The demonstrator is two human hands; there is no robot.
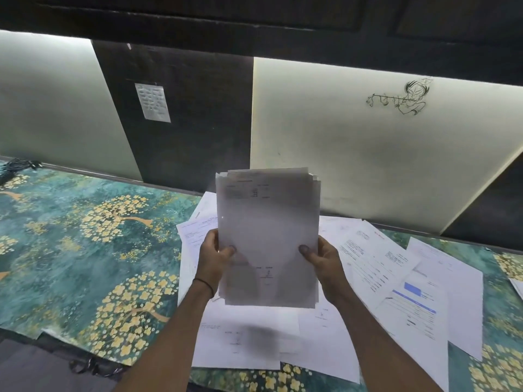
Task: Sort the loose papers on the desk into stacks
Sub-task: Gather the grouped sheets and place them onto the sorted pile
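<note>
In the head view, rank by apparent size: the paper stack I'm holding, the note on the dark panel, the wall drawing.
1. Paper stack: largest, though nearest the camera.
2. Wall drawing: middle, spreads wider.
3. Note: smallest, though about as tall as the drawing.

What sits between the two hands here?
In the head view, a stack of papers fills the gap: the left hand grips its left edge, the right hand its right edge.

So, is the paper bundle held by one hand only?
No, the left hand and the right hand both grip the paper bundle, one at each side edge.
</note>
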